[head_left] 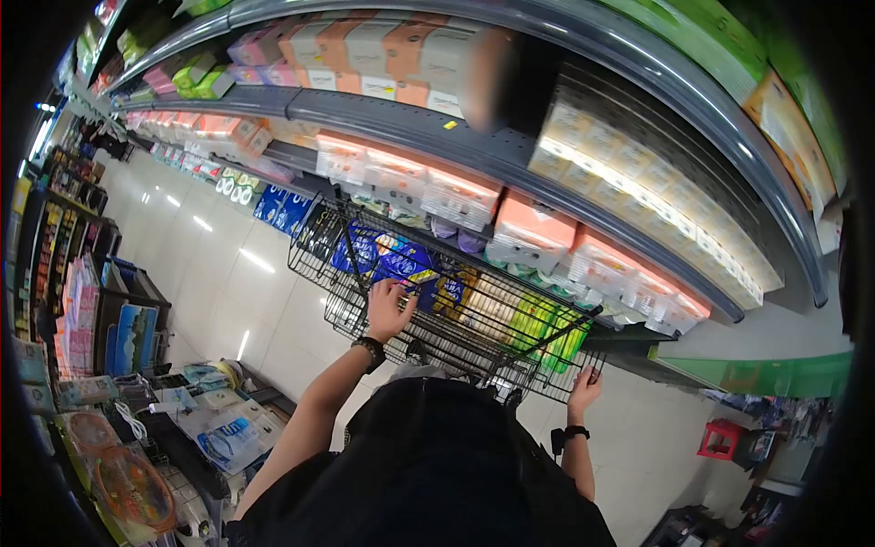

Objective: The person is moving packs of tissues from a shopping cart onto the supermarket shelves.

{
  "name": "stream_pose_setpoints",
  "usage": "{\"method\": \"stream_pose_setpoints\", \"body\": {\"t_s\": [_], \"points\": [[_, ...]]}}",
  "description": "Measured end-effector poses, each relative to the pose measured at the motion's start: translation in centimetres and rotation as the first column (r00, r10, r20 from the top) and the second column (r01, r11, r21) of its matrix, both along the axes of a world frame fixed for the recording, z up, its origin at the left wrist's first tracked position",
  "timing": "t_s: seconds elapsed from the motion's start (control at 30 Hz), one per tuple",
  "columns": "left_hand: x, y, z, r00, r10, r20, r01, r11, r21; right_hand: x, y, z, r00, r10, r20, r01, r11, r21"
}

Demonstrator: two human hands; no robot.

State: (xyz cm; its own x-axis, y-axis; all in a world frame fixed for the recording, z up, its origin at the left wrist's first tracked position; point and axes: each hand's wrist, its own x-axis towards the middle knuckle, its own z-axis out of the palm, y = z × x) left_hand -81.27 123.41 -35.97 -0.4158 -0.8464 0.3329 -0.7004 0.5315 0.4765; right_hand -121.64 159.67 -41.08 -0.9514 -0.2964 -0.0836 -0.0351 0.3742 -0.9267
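Note:
A black wire rack (pixel 547 387) stands in front of me, with packs inside it. My left hand (pixel 390 310) reaches over its near side, fingers apart, with the fingertips at the blue printed packs (pixel 401 264). No item shows in that hand. At the rack's right end, my right hand (pixel 585 387) has its fingers wrapped around the wire edge. Yellowish packs (pixel 488 305) and bright green packs (pixel 549 333) sit in the rack to the right of the blue ones. I wear a dark band on each wrist.
Behind the rack runs a grey store shelf (pixel 401 111) stacked with orange-and-white packs (pixel 460 193). Pale boxes (pixel 629 169) line its right part. At lower left is a display with packaged goods (pixel 232 438) and orange rackets (pixel 135 488). A red stool (pixel 720 439) stands at right on the tiled floor.

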Motion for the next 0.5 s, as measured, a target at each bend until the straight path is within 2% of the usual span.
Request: {"method": "stream_pose_setpoints", "body": {"t_s": [0.03,0.07,0.1,0.13,0.17,0.2,0.27,0.33,0.4,0.5], "points": [[0.0,-0.1,0.4,0.999,-0.048,-0.007,0.048,0.999,0.014,-0.3,0.1,-0.1,1.0,0.004,0.02,-0.003,0.999,-0.047],[0.0,-0.1,1.0,0.998,-0.057,-0.007,0.057,0.998,-0.003,-0.8,0.7,0.2,0.994,0.057,0.091,-0.058,0.998,0.008],[0.1,-0.2,0.6,0.999,-0.05,-0.016,0.05,0.999,-0.001,-0.8,0.6,0.3,0.994,0.064,0.083,-0.065,0.998,0.011],[0.0,-0.4,0.1,1.0,-0.018,-0.02,0.018,1.0,0.014,-1.0,0.3,0.4,0.964,0.002,-0.266,0.025,0.995,0.097],[-0.3,-0.5,-0.3,0.999,0.018,-0.027,-0.017,0.999,0.029,-1.6,-0.1,0.5,0.808,-0.027,-0.589,0.137,0.98,0.144],[-0.5,-0.5,0.2,0.999,0.04,-0.021,-0.039,0.999,0.037,-2.5,-0.6,2.8,0.886,-0.062,-0.459,0.099,0.993,0.057],[-0.6,-0.6,0.0,0.998,0.053,-0.039,-0.052,0.998,0.018,-3.0,-4.0,10.8,0.645,0.033,-0.763,0.123,0.982,0.147],[-0.5,-0.7,-0.1,0.997,0.041,-0.06,-0.041,0.999,0.004,-3.1,-8.4,20.2,0.558,0.058,-0.828,0.033,0.995,0.092],[-0.5,-0.9,-0.2,0.997,0.049,-0.055,-0.049,0.999,0.017,-3.1,-12.7,29.0,0.37,0.169,-0.913,-0.077,0.985,0.152],[-0.7,-0.8,-0.4,0.996,0.06,-0.061,-0.06,0.998,0.016,-3.8,-18.3,37.3,0.206,0.275,-0.939,-0.073,0.961,0.265]]}}
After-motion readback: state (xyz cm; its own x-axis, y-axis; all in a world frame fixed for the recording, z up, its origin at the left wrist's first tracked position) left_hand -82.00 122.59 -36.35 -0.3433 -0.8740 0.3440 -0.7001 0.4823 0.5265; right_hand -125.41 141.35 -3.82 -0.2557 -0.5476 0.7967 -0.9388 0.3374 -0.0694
